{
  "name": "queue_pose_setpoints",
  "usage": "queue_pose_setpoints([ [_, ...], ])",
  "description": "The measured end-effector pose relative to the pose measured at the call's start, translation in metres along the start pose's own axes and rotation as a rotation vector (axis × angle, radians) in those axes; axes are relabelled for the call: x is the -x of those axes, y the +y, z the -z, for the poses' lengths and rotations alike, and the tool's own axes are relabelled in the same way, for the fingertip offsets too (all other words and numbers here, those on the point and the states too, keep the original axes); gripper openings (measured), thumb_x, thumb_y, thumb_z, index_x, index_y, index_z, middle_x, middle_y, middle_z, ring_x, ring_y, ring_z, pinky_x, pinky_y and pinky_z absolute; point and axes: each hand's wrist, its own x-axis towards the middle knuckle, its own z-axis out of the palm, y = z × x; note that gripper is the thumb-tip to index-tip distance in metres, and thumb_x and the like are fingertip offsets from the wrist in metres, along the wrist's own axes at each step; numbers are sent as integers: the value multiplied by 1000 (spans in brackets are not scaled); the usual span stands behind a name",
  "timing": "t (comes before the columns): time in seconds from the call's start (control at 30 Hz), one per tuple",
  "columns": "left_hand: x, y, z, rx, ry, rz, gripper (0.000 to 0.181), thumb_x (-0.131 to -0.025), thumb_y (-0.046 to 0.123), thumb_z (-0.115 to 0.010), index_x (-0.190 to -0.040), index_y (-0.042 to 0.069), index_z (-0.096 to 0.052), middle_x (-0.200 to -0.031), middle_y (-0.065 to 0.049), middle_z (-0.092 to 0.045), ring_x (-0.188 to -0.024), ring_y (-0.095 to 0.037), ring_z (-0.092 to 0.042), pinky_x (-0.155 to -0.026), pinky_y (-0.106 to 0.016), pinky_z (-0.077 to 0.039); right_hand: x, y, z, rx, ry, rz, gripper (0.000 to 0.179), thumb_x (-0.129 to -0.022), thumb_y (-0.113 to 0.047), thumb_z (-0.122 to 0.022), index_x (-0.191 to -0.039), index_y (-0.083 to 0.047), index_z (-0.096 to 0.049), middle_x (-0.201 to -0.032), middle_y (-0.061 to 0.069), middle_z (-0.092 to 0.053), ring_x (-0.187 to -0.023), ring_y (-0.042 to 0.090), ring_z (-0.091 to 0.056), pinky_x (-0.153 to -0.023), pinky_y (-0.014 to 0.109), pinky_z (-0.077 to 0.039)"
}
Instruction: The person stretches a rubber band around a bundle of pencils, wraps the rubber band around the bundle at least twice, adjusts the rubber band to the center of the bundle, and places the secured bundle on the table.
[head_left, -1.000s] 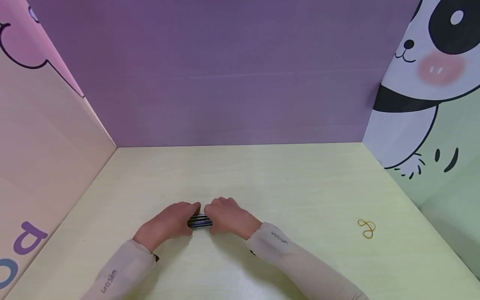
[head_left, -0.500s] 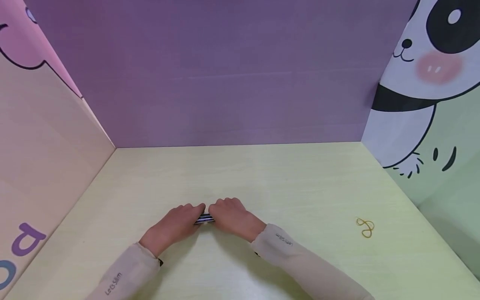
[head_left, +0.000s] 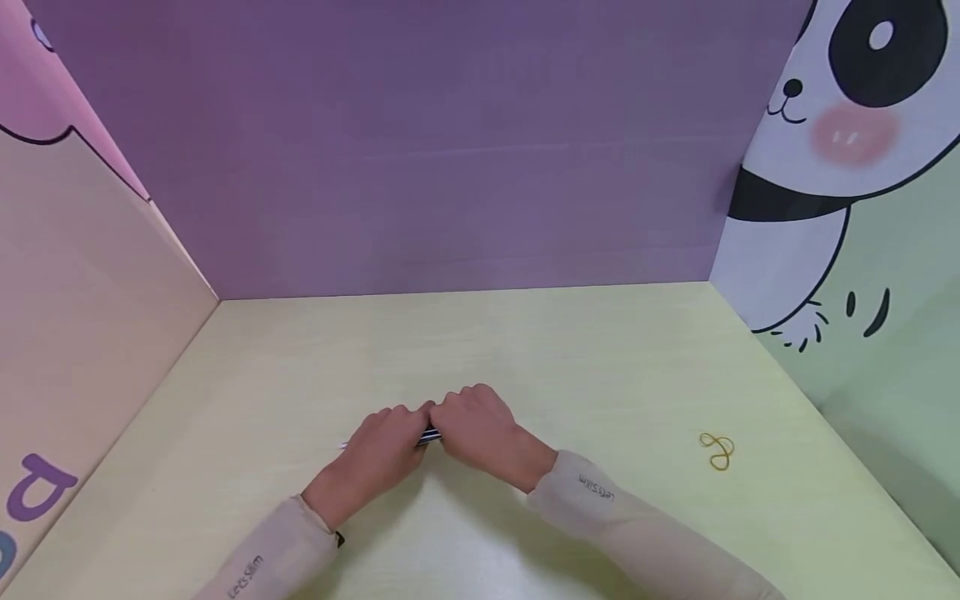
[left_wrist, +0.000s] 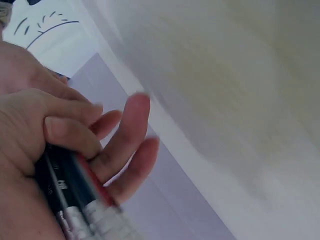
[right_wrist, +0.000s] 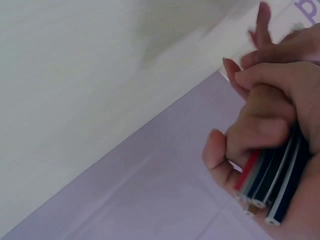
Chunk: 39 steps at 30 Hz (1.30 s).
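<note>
A bundle of pencils (head_left: 430,436), mostly dark with pale stripes and one red, lies sideways between both hands above the table. My left hand (head_left: 378,454) grips its left part, the thumb and index finger curled round it; other fingers stick out loosely in the left wrist view, where the pencils (left_wrist: 62,180) show HB lettering and whitish ends. My right hand (head_left: 480,429) holds the right part with curled fingers. Flat pencil ends (right_wrist: 273,220) poke out unevenly below it in the right wrist view. The two hands touch or nearly touch; most of the bundle is hidden.
A thin yellow rubber band (head_left: 717,440), twisted into loops, lies on the pale tabletop (head_left: 525,342) to the right. A purple panel (head_left: 450,150) stands at the back, with printed panels at the left (head_left: 90,250) and right (head_left: 885,400).
Both hands have drawn closer together, the left moving right along the bundle, so less of the pencils shows between them. The head view has turned slightly right. The rubber band lies undisturbed.
</note>
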Motion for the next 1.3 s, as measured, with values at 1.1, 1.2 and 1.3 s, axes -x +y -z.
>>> queue_pose_setpoints([
  [1.1, -8, 49, 1, 1322, -542, 150, 29, -102, 18, -57, -116, -6, -65, -53, -14, -62, -51, -27, -68, -58, -41, -59, 30, 67, 40, -1427, 70, -62, 38, -108, -39, -38, -132, -14, -53, -135, 1, -51, -117, 18, -57, -96, 41, -52],
  [1.2, -10, 50, 4, 1352, -527, 176, 30, -102, 20, -57, -119, -4, -65, -54, -13, -62, -52, -25, -69, -59, -39, -59, 32, 66, 40, -1390, 198, -129, 35, -108, -39, -41, -129, -15, -53, -124, 3, -58, -99, 19, -66, -83, 37, -55],
  [1.3, -11, 51, 8, 1345, -478, 211, 29, -101, 22, -59, -116, -2, -65, -56, -14, -64, -53, -26, -69, -59, -37, -59, 35, 67, 40, -1245, 237, -198, 28, -103, -43, -51, -107, -19, -64, -84, 3, -67, -65, 17, -64, -62, 34, -52],
])
